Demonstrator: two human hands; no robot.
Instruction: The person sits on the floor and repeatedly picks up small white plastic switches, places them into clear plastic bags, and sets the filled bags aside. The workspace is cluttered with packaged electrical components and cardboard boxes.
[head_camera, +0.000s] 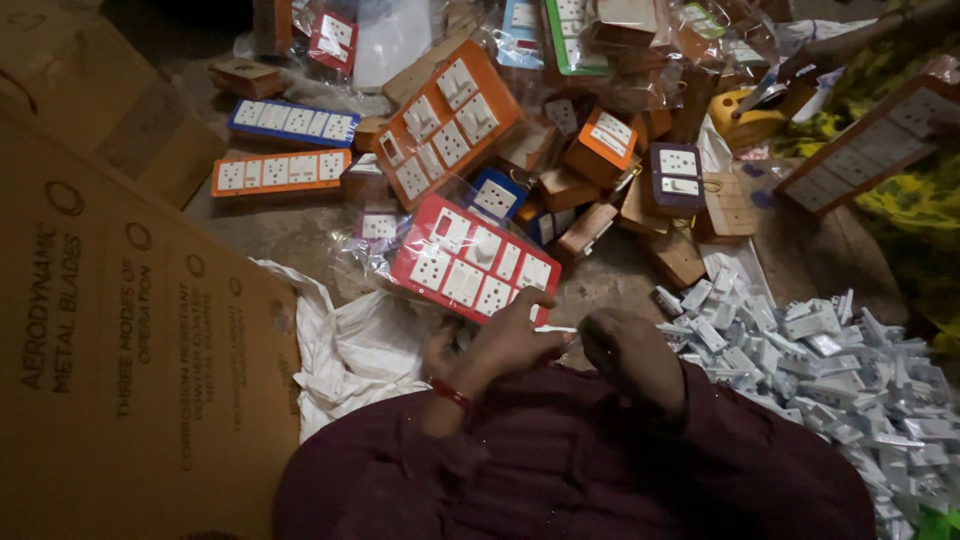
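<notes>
Here, the head camera is looking straight down at a person in a maroon top, working low over a cluttered floor. The left hand (500, 345), with a red bangle at the wrist, is curling its fingers together around one end of a thin white strip (556, 329); the right hand (625, 350) is pinching the other end, so the strip is spanning the small gap between the 2 hands, probably to keep it steady. In this dim light it is hard to tell exactly what the piece is.

Just beyond the left hand, a red switch board (470, 262) with white sockets is lying tilted in a clear wrapper. A larger orange switch board (448, 122) and 2 long boards, 1 blue (292, 121) and 1 orange (280, 171), are lying farther off among small boxes. A heap of white plastic parts (820, 360) is sitting near the right hand, within easy reach. A big cardboard carton (120, 330) is filling the left side.
</notes>
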